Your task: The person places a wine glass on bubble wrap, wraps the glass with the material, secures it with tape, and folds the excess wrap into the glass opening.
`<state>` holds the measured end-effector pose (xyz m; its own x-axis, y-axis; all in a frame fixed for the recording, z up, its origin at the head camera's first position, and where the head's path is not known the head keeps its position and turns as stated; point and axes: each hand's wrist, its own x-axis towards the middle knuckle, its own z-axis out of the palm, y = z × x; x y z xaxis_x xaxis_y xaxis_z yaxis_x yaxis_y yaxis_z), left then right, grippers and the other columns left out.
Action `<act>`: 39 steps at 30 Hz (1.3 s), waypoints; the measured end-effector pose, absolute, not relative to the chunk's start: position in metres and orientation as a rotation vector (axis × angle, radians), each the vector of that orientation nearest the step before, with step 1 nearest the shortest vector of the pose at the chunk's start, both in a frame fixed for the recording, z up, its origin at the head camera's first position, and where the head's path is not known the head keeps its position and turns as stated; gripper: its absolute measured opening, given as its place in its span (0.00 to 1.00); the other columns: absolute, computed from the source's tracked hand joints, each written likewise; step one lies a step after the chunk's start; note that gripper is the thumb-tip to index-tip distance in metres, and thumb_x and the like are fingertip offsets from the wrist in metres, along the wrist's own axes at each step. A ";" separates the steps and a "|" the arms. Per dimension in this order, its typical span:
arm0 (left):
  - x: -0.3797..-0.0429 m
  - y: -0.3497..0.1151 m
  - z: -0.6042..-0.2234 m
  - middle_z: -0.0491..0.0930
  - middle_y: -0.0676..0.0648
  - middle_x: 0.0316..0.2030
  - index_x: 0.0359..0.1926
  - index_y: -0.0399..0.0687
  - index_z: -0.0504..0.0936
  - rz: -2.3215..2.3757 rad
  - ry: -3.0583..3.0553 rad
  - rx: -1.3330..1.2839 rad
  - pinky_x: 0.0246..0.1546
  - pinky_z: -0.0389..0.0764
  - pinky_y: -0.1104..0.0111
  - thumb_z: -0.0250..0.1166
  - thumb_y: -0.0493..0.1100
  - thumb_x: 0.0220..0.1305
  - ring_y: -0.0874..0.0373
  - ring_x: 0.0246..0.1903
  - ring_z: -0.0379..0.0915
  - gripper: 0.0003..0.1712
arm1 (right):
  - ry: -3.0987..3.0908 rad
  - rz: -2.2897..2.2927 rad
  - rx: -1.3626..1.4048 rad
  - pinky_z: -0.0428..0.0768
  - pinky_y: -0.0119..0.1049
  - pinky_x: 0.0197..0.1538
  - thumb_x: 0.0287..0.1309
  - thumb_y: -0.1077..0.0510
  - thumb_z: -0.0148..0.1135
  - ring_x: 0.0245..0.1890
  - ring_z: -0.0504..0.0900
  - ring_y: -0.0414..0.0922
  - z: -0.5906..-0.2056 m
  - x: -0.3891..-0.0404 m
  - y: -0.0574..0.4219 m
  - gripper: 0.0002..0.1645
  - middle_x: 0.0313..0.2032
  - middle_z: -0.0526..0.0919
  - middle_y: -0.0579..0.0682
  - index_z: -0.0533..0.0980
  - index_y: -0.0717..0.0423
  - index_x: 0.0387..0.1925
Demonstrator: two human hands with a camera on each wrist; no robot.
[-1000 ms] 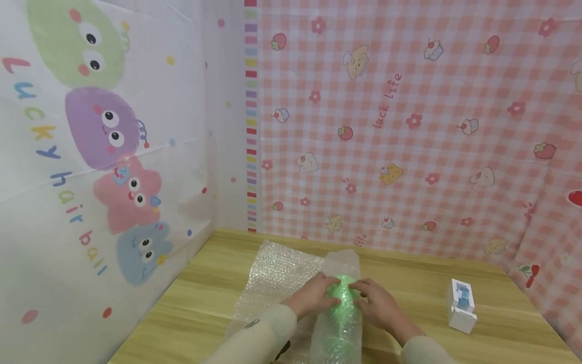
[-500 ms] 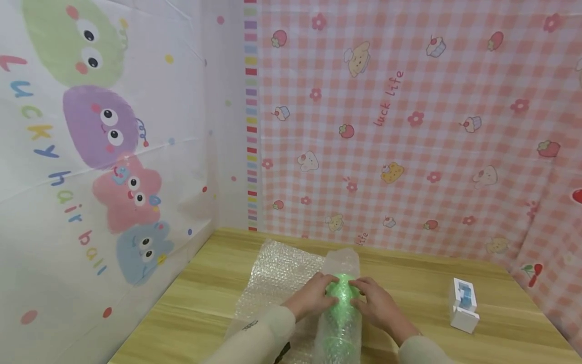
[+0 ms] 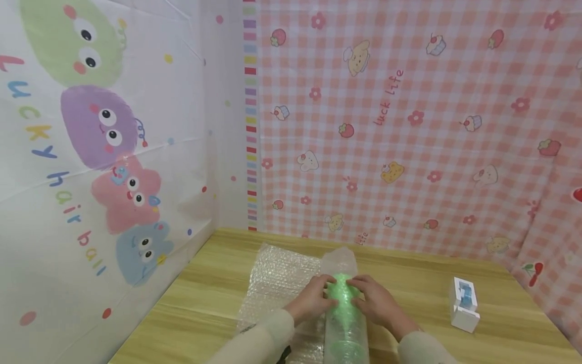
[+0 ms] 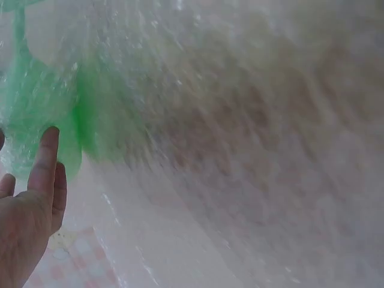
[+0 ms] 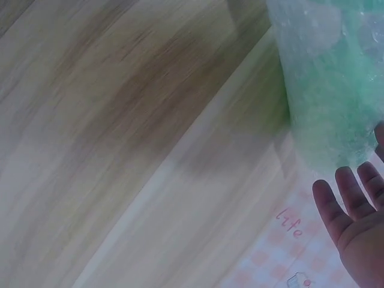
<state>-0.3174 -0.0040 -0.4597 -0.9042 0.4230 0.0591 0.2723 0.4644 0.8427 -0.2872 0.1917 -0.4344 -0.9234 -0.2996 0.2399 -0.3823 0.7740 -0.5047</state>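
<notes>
A green stemmed glass (image 3: 343, 290) lies on its side inside clear bubble wrap (image 3: 338, 260), its bowl toward the back and its foot nearer me. My left hand (image 3: 312, 297) holds the roll from the left, thumb and fingers curved against it around the bowl. From the right, my right hand (image 3: 375, 302) grips the same part. The wrapped bowl (image 4: 42, 102) and the left fingers show at the left of the left wrist view. In the right wrist view, several right fingertips (image 5: 322, 189) are beside the rolled wrap (image 5: 327, 114).
A flat stretch of bubble wrap (image 3: 277, 283) lies left of the roll on the wooden table (image 3: 195, 303). On the right stands a small white box (image 3: 464, 318) with a blue item in its top. Printed cloths (image 3: 327, 126) hang behind and at left.
The roll's near end has swung slightly to the right, and the flat bubble wrap's left edge has shifted a little to the right. Both hands keep nearly the same place on the roll.
</notes>
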 end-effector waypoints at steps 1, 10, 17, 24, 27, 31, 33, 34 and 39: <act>-0.317 -0.005 -0.460 0.69 0.40 0.53 0.61 0.45 0.72 1.430 2.542 0.604 0.48 0.80 0.53 0.70 0.39 0.62 0.46 0.49 0.74 0.27 | -2.817 0.837 0.559 0.76 0.59 0.56 0.56 0.67 0.68 0.53 0.77 0.61 -0.434 -0.287 0.190 0.22 0.54 0.76 0.61 0.79 0.64 0.54; -0.316 -0.011 -0.464 0.68 0.38 0.53 0.60 0.43 0.68 1.472 2.497 0.555 0.50 0.78 0.48 0.67 0.37 0.62 0.43 0.50 0.72 0.27 | -2.766 0.800 0.635 0.74 0.60 0.58 0.53 0.68 0.69 0.54 0.76 0.64 -0.434 -0.289 0.178 0.23 0.53 0.77 0.64 0.79 0.67 0.53; -0.317 -0.010 -0.461 0.72 0.40 0.51 0.60 0.43 0.71 1.449 2.511 0.541 0.50 0.77 0.48 0.68 0.37 0.61 0.46 0.49 0.73 0.26 | -2.777 0.784 0.614 0.73 0.60 0.58 0.54 0.67 0.69 0.54 0.76 0.64 -0.435 -0.289 0.179 0.23 0.53 0.77 0.64 0.79 0.66 0.53; -0.318 -0.011 -0.457 0.75 0.39 0.53 0.58 0.44 0.73 1.438 2.506 0.490 0.50 0.77 0.46 0.69 0.49 0.63 0.42 0.53 0.73 0.26 | -2.790 0.777 0.594 0.73 0.60 0.58 0.54 0.66 0.69 0.55 0.76 0.63 -0.436 -0.288 0.178 0.23 0.54 0.77 0.64 0.79 0.65 0.53; -0.318 -0.010 -0.458 0.75 0.39 0.52 0.56 0.44 0.73 1.448 2.521 0.476 0.49 0.78 0.48 0.70 0.53 0.62 0.42 0.52 0.73 0.28 | -2.773 0.805 0.590 0.74 0.60 0.57 0.54 0.66 0.70 0.54 0.77 0.63 -0.437 -0.289 0.177 0.23 0.54 0.77 0.63 0.79 0.65 0.53; -0.319 -0.010 -0.460 0.77 0.40 0.50 0.53 0.44 0.73 1.468 2.542 0.510 0.47 0.78 0.50 0.71 0.49 0.61 0.44 0.50 0.74 0.25 | -2.743 0.910 0.495 0.78 0.57 0.52 0.56 0.67 0.67 0.51 0.78 0.60 -0.440 -0.288 0.180 0.21 0.55 0.76 0.61 0.79 0.64 0.53; -0.318 -0.012 -0.459 0.77 0.39 0.49 0.53 0.43 0.72 1.478 2.536 0.522 0.47 0.78 0.49 0.70 0.47 0.62 0.43 0.49 0.74 0.24 | -2.735 0.940 0.460 0.79 0.56 0.51 0.58 0.67 0.66 0.51 0.78 0.58 -0.441 -0.287 0.181 0.20 0.55 0.76 0.60 0.79 0.64 0.53; -0.317 -0.013 -0.458 0.77 0.38 0.49 0.54 0.43 0.72 1.482 2.524 0.516 0.48 0.78 0.49 0.70 0.47 0.63 0.43 0.49 0.74 0.24 | -2.728 0.945 0.459 0.79 0.56 0.51 0.58 0.66 0.66 0.51 0.78 0.58 -0.442 -0.287 0.182 0.20 0.54 0.76 0.60 0.79 0.64 0.53; -0.316 -0.016 -0.456 0.76 0.40 0.50 0.57 0.45 0.70 1.467 2.472 0.451 0.49 0.78 0.46 0.67 0.47 0.66 0.43 0.49 0.74 0.24 | -2.721 0.909 0.514 0.74 0.60 0.57 0.58 0.64 0.67 0.54 0.77 0.61 -0.445 -0.286 0.183 0.21 0.54 0.77 0.62 0.79 0.64 0.54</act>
